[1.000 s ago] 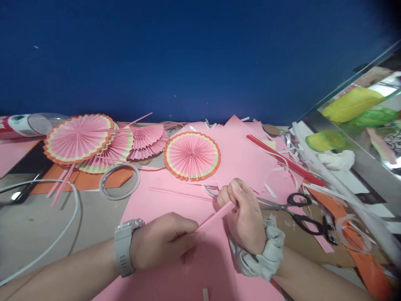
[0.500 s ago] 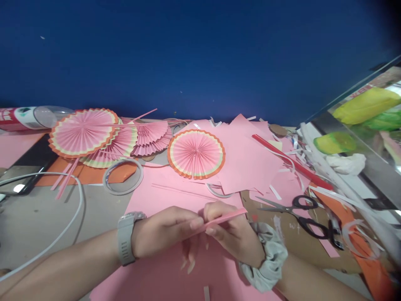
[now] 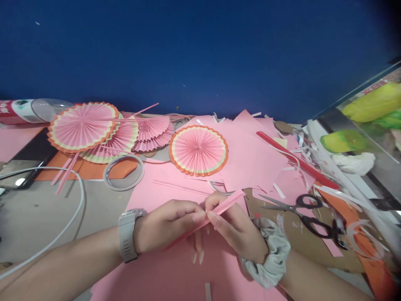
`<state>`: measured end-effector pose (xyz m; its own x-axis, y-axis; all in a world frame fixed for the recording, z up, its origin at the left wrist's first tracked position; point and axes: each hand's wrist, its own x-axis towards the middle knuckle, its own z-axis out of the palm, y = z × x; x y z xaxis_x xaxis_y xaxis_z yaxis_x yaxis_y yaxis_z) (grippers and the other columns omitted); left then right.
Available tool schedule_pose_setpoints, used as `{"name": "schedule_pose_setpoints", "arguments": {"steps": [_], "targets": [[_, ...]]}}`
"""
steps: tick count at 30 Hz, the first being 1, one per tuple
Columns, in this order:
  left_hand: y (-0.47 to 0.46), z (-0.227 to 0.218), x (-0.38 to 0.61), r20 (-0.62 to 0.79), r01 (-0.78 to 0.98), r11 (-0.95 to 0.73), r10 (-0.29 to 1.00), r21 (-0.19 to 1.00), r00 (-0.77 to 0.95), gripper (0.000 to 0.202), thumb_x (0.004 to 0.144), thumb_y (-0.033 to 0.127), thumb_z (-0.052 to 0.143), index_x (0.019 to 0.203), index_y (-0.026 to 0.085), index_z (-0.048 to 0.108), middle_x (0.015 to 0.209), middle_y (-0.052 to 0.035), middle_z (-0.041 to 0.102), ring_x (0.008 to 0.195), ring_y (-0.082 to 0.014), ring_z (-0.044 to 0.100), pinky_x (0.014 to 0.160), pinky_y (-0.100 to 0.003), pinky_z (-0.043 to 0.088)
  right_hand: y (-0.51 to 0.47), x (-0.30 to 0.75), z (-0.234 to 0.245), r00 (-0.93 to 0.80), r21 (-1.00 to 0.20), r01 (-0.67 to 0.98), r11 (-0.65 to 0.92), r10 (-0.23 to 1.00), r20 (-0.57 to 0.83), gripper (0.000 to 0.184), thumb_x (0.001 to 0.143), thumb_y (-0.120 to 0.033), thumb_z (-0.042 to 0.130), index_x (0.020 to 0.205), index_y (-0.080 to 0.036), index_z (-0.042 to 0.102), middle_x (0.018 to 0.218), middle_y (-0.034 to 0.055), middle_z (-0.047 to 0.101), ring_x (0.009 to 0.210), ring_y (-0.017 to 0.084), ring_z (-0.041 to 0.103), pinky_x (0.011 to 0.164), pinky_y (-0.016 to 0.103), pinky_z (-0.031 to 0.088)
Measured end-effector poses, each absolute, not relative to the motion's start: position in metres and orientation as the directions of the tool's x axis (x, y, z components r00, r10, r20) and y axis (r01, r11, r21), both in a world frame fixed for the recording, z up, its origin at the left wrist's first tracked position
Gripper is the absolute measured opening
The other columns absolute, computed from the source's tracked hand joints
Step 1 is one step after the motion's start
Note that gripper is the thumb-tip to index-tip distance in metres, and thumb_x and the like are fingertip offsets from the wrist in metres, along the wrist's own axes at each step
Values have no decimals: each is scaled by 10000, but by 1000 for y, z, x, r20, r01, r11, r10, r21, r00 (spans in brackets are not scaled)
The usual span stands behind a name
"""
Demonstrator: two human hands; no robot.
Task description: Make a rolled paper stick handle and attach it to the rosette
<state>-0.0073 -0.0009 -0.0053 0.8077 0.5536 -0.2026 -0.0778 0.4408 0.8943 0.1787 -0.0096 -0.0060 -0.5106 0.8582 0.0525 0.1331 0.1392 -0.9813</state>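
Note:
Both my hands hold one narrow folded strip of pink paper [image 3: 231, 202], slanting up to the right. My left hand [image 3: 172, 221], with a grey watch on the wrist, pinches it between thumb and fingers near its middle. Close beside it, my right hand [image 3: 234, 230], with a pale scrunchie on the wrist, pinches the strip with the thumb on its near side. Part of the strip is hidden behind my left hand. Beneath lie large pink paper sheets [image 3: 140, 276]. Beyond my hands a round pleated paper fan [image 3: 198, 150], pink with an orange rim, lies flat.
More pleated fans [image 3: 83, 127] are piled at the left, near a roll of tape [image 3: 123, 172], a phone [image 3: 29, 159] and a bottle [image 3: 34, 110]. A white cable [image 3: 82, 200] curves at far left. Scissors [image 3: 300, 213] lie open at right, near a red strip [image 3: 297, 161] and paper scraps.
The pink strip has tilted more steeply, its right end higher. My fingers have shifted slightly along it, and the camera view has moved a little.

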Motion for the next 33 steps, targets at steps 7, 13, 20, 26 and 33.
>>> {"name": "schedule_pose_setpoints", "arguments": {"steps": [7, 13, 20, 26, 33], "targets": [[0, 0, -4, -276, 33, 380, 607, 924, 746, 413, 959, 395, 306, 725, 131, 520, 557, -39, 610, 519, -130, 598, 587, -254, 492, -8, 177, -1, -514, -975, 168, 146, 857, 40, 183, 935, -196, 392, 771, -192, 472, 743, -16, 499, 704, 102, 493, 675, 222, 409], [-3, -9, -6, -263, 61, 336, 597, 940, 758, 254, 931, 405, 386, 903, 167, 470, 664, -35, 650, 475, -112, 578, 461, -215, 478, -8, 175, 0, -349, -968, 240, 72, 937, -17, 228, 946, -255, 389, 742, -193, 470, 683, -33, 475, 614, 88, 448, 609, 215, 387], [-3, -6, -8, -207, 60, 272, 549, 960, 810, 171, 943, 297, 391, 899, 153, 472, 714, -55, 653, 542, -99, 585, 538, -212, 487, -7, 175, -5, -160, -979, 204, -15, 986, -48, 242, 949, -303, 389, 737, -200, 444, 632, -57, 403, 525, 70, 378, 569, 209, 371], [0, -2, -6, -247, 152, 201, 641, 968, 727, 339, 966, 368, 302, 788, 152, 493, 628, -23, 617, 559, -108, 580, 588, -226, 479, -5, 175, -4, -422, -968, 245, 47, 904, -63, 213, 928, -280, 425, 764, -181, 517, 711, -9, 518, 677, 113, 502, 647, 231, 417], [-3, -6, -6, -206, 166, 125, 691, 978, 693, 373, 970, 371, 286, 722, 164, 472, 572, 4, 575, 550, -98, 570, 602, -206, 460, -5, 177, -7, -581, -988, 154, -5, 809, -95, 179, 906, -294, 471, 851, -177, 595, 758, 16, 585, 724, 141, 570, 675, 243, 452]]}}
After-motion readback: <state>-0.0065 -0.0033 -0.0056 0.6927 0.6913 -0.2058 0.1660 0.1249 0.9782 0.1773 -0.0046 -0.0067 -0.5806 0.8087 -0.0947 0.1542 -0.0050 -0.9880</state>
